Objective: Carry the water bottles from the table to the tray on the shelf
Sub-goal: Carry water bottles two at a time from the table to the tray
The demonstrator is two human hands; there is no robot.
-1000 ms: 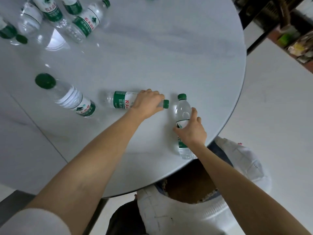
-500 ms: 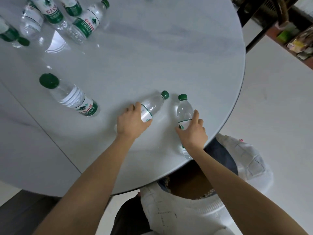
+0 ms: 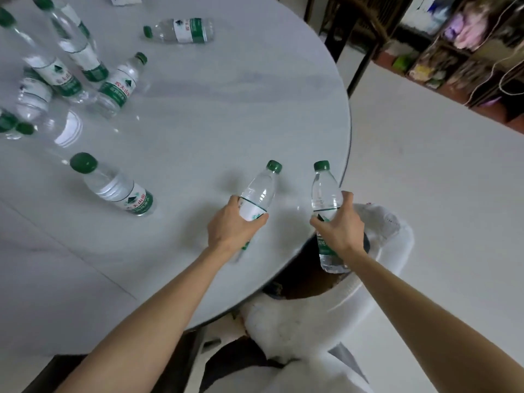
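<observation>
Each grip was wrapped round the labelled middle of a clear plastic green-capped water bottle: the left hand (image 3: pixel 234 226) held one (image 3: pixel 256 198) above the round pale marble-look table (image 3: pixel 226 109), the right hand (image 3: pixel 338 225) another (image 3: pixel 325 195) past its edge. Full, they likely felt weighty, smooth and slightly yielding, so mid-body was the sensible hold. Beyond, one upright bottle (image 3: pixel 113 185), then scattered bottles (image 3: pixel 119 83). No tray was visible; only a cluttered shelf (image 3: pixel 459 46) far right.

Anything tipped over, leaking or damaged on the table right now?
One clear plastic water bottle with a green cap lies on its side at the far part of the round grey table. No puddle or damage is visible. The left hand and right hand each grip a bottle.
</observation>
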